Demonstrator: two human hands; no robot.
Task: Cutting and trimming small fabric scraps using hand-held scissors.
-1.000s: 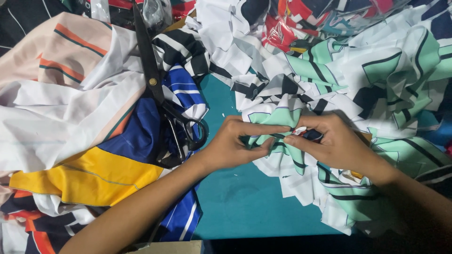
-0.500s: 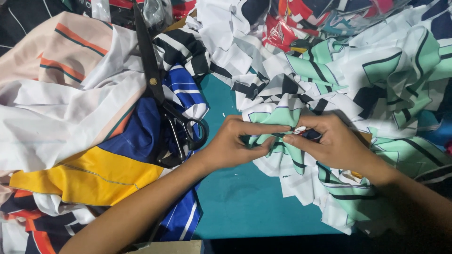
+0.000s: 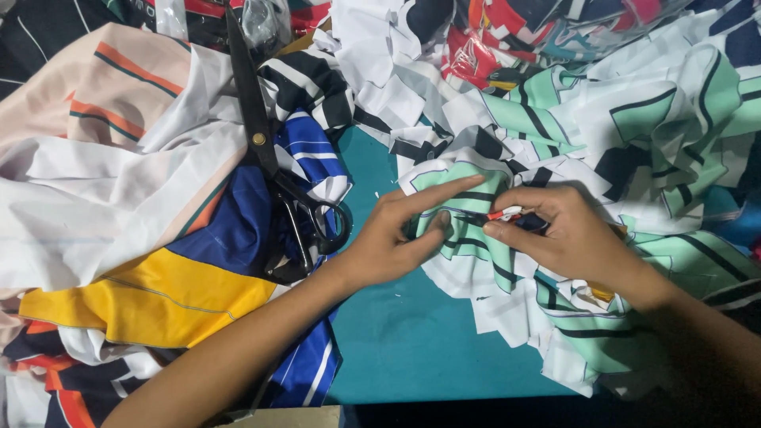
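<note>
- Pinching small red-and-white tool [image 3: 505,213]: right hand [image 3: 567,234], fingers closed on it, over mint-striped fabric piece [image 3: 468,230]
- left hand [image 3: 396,238] presses that fabric, index extended, on teal table [image 3: 412,341]
- black scissors [image 3: 273,158] lie left, untouched

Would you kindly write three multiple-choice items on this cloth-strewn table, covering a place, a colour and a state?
1. Where do the scissors lie?
A. left of the left hand
B. right of the right hand
C. under the table

2. What colour is the bare table?
A. red
B. teal
C. yellow

3. What does the right hand pinch?
A. nothing
B. the scissors
C. a small red and white tool

Answers: 1 A, the scissors rest on the fabric pile beside that hand; 2 B, teal shows between the cloths; 3 C, thumb and fingers close on it over the green striped fabric.
</note>
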